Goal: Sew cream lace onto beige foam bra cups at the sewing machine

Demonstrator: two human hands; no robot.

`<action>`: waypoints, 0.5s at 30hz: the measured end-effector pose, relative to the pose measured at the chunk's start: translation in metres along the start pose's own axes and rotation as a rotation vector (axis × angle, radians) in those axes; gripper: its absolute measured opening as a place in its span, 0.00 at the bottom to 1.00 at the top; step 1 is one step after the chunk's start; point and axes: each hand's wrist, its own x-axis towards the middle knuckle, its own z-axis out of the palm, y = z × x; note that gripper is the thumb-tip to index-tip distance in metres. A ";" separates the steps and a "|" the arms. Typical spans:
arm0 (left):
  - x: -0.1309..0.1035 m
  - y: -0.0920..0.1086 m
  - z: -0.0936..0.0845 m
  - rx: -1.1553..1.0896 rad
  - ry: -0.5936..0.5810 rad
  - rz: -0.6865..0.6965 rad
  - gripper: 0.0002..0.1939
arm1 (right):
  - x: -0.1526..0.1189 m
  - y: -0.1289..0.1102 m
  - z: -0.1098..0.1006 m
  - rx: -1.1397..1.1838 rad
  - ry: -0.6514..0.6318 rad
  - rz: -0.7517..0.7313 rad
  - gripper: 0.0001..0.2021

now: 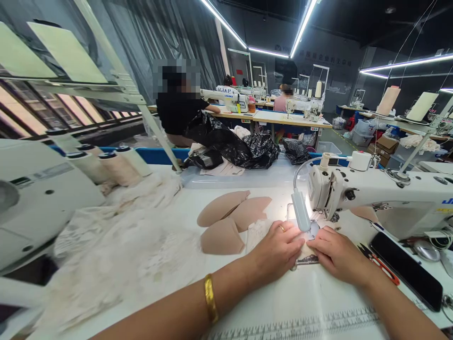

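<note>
A white sewing machine [385,189] stands at the right, and its small lamp [300,210] lights the needle area. In front of the needle, my left hand [278,248], with a ring, presses with closed fingers on a pale piece of lace fabric [255,234]. Close beside it, my right hand [338,252] pinches the pale fabric's edge with bent fingers. The fingers hide most of the fabric between them. Left of my hands lie beige foam cups [221,237], partly overlapping.
White lace fabric [141,255] is heaped at the left beside thread cones [120,167]. A black phone [406,269] and orange-handled snips [384,269] lie at the right. A printed ruler [300,326] runs along the front. Black plastic bags [262,148] and a seated co-worker [177,106] are beyond the table.
</note>
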 end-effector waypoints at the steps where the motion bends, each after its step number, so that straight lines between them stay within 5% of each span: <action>1: 0.001 -0.001 0.001 0.006 -0.003 0.013 0.07 | 0.000 0.001 0.001 -0.002 0.002 0.008 0.14; 15: 0.013 -0.012 -0.004 -0.208 -0.077 0.077 0.09 | 0.002 0.002 0.010 -0.046 0.046 0.088 0.14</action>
